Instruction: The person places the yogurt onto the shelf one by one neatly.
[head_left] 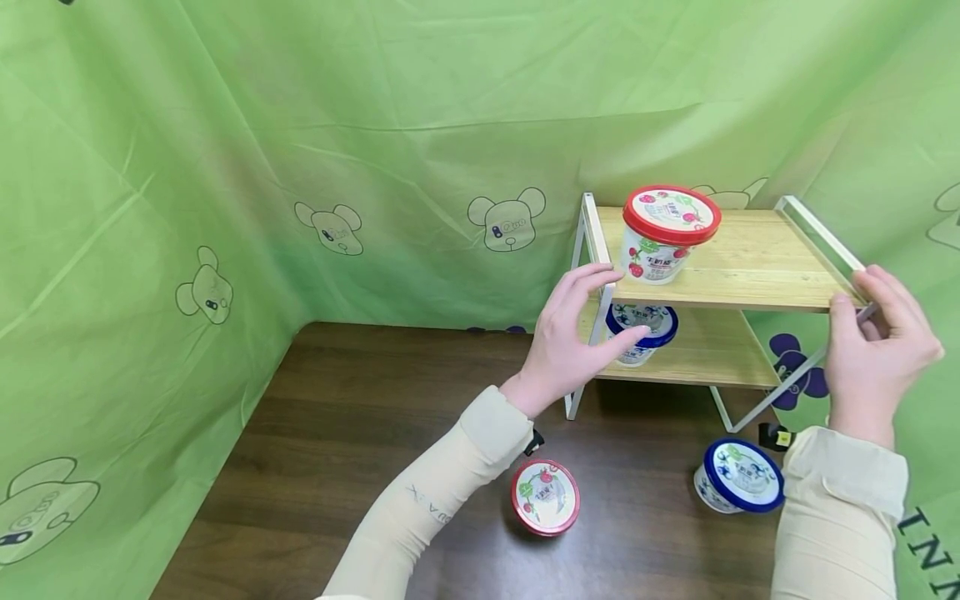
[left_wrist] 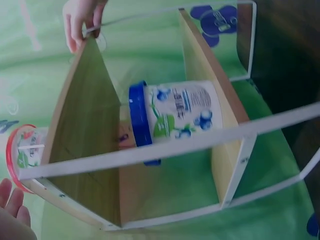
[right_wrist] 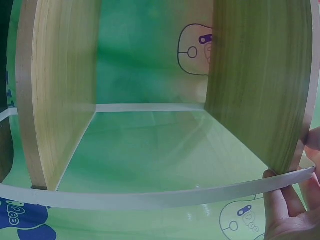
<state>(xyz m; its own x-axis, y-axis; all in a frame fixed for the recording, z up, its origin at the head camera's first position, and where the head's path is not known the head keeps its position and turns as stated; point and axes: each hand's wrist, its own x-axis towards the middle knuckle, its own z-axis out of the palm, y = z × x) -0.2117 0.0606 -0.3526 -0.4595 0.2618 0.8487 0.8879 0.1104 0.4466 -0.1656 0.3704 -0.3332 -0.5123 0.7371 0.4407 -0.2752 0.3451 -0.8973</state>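
Note:
A two-tier shelf rack [head_left: 757, 267] with pale wood boards and a white metal frame stands at the right of the head view. My right hand [head_left: 877, 350] pinches its upper front right corner, thumb and fingers around the frame and board edge. By the upper left corner, my left hand [head_left: 562, 333] has its fingers extended and thumb spread, holding nothing; whether the fingertips touch the frame I cannot tell. A red-lidded strawberry tub [head_left: 670, 221] stands upright on the top board's left side. Below it, on the lower board, is a blue-lidded blueberry tub [left_wrist: 185, 110], partly hidden by my left thumb in the head view.
On the dark wooden table [head_left: 315, 450], another red-lidded tub [head_left: 546, 497] is in front of the rack. A second blue-lidded tub [head_left: 744, 477] is beside my right sleeve. Green cloth [head_left: 420, 125] with bear prints hangs behind and at both sides.

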